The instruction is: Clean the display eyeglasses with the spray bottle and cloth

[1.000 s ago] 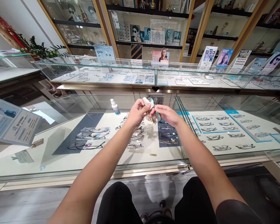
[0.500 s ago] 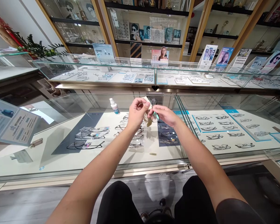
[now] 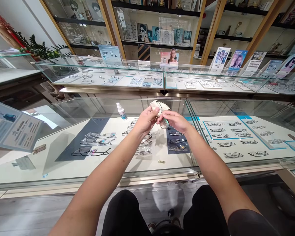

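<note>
Above the glass counter, my two hands meet over a pair of glasses [image 3: 164,123]. My left hand [image 3: 147,120] is closed on a cream cloth [image 3: 161,105], which lies over the upper part of the glasses. My right hand [image 3: 175,120] pinches the frame near its middle, between thumb and fingers. One round lens shows below the fingers; the other lens is mostly covered by the cloth. A white spray bottle [image 3: 121,111] with a blue label stands on the counter, left of my hands.
Under the glass counter top [image 3: 137,170] lie rows of spectacle frames [image 3: 94,140], with more frames [image 3: 229,130] to the right. A leaflet stand [image 3: 14,126] is at the left. Behind stands another glass display case [image 3: 108,80], with advertising cards [image 3: 220,60] on top.
The cloth has shifted up from hanging below my hands and now covers the upper lens. My left hand has turned slightly and lowered; my right hand keeps hold of the glasses.
</note>
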A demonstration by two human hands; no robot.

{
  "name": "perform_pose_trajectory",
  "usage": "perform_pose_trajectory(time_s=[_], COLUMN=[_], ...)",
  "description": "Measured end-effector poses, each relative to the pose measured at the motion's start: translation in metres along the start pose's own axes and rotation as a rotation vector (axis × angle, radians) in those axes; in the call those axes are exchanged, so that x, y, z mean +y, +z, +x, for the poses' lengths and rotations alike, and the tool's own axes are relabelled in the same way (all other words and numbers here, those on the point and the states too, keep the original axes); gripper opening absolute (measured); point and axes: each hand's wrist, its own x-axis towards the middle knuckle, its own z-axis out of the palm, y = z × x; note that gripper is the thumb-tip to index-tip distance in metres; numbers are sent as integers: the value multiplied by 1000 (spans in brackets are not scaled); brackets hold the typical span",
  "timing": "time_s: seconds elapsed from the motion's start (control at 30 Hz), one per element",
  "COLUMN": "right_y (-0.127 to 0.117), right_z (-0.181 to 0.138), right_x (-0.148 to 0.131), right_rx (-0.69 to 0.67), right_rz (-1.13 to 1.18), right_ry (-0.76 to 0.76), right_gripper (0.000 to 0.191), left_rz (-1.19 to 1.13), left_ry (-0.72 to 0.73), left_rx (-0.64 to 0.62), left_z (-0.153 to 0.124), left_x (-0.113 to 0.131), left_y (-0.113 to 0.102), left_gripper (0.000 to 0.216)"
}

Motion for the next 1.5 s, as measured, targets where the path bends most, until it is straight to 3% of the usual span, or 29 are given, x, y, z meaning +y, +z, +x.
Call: perform_pose_trajectory(time_s=[0.23, 0.6, 0.87, 1.0, 1.23, 1.4, 1.5], right_y=[4, 6, 1, 1, 8, 10, 5], right_z=[2, 3, 3, 4, 6, 5, 3], right_x=[0, 4, 2, 4, 12, 11, 6], right_rx=[-1, -16, 122, 114, 74, 130, 151], right_rz=[36, -28, 36, 15, -90, -21, 22], right_ry=[39, 16, 18, 12, 17, 3, -7], right_gripper=[40, 45, 40, 41, 43, 42, 42], left_rz=[-28, 8, -26, -4, 68, 19, -24], left_ry=[30, 84, 104, 136, 195, 164, 165], left_rx=[-33, 81, -18, -19, 157, 141, 210], left_z=[0, -2, 5, 3, 1, 7, 11], left_x=[0, -1, 5, 2, -8, -9, -9], left_y=[-2, 6, -1, 1, -1, -5, -8], left_gripper=[58, 62, 59, 56, 55, 60, 58])
